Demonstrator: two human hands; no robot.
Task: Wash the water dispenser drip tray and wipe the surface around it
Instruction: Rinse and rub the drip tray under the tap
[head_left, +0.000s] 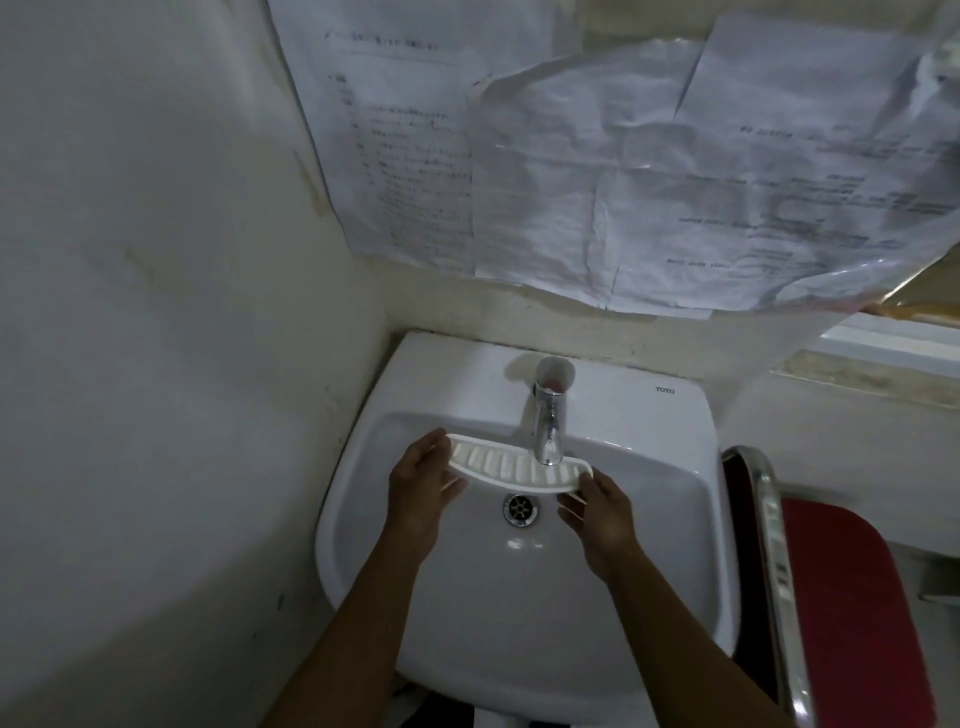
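Two hands pinch the drip tray (511, 470) by its ends, left hand (423, 486) curled round one tip, right hand (602, 512) fingers under the other, over the sink (670, 415) beneath the tap (548, 423). Looks light, stiff, slotted plastic; likely slippery wet, so the end grips suit it.

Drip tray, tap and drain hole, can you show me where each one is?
drip tray (511, 470): head view, on its ribbed middle, between the two hands.
tap (548, 436): head view, on the shiny metal spout.
drain hole (520, 508): head view, on the metal grate at the basin's bottom.
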